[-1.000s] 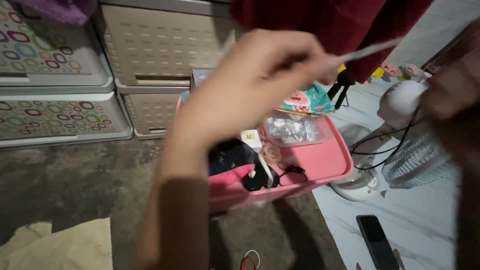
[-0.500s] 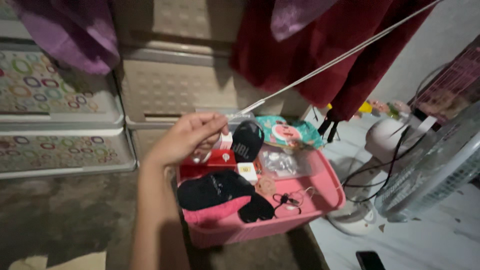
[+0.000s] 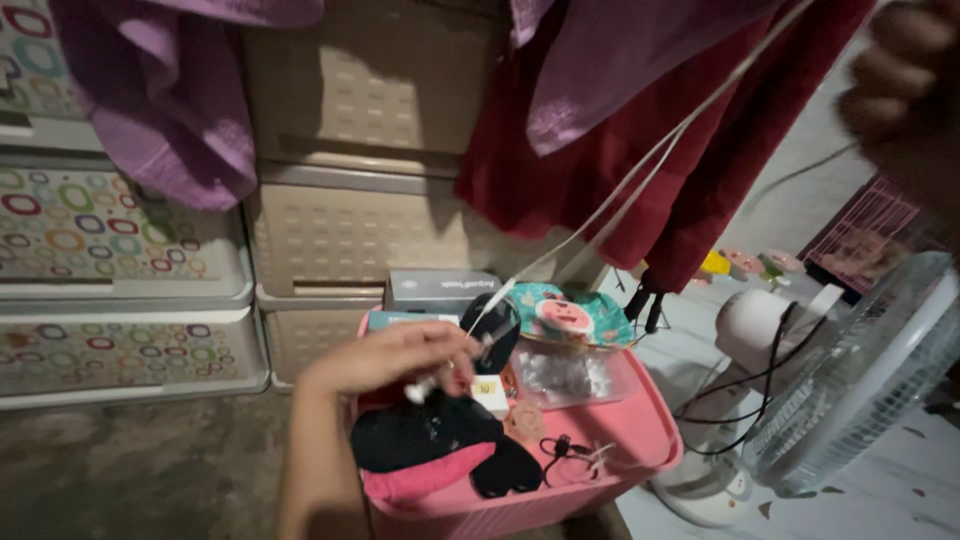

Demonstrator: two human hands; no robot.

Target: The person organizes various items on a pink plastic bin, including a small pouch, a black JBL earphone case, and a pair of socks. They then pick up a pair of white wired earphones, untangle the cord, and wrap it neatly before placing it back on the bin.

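The left hand [image 3: 385, 358] pinches one end of a thin white cable [image 3: 610, 200] above the pink plastic bin [image 3: 640, 440]. The cable runs up, pulled tight, to the blurry right hand [image 3: 900, 85], whose fingers curl closed around it

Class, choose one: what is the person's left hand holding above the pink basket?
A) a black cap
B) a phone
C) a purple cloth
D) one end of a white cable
D: the left hand pinches the plug end of the white cable, which stretches up to the right hand, above the pink basket.
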